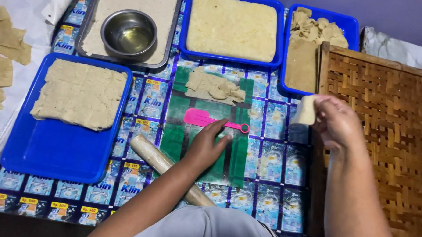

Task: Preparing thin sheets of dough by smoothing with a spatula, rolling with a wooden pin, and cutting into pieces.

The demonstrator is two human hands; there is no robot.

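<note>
My left hand (206, 146) rests flat on a green plastic sheet (175, 136), fingertips just below a pink scraper (206, 119) lying across it. A heap of thin dough scraps (215, 87) sits at the sheet's far end. My right hand (338, 123) is raised at the right, fingers closed on a pale piece of dough (305, 110) over the edge of a woven bamboo tray (384, 120). A wooden rolling pin (156, 159) lies under my left forearm.
A blue tray (51, 150) with a scored dough slab sits at left. Behind are a metal tray with a steel bowl of oil (129, 34), a blue tray of thick dough (231, 26), and a blue tray of cut pieces (312, 42). Dough squares lie at far left.
</note>
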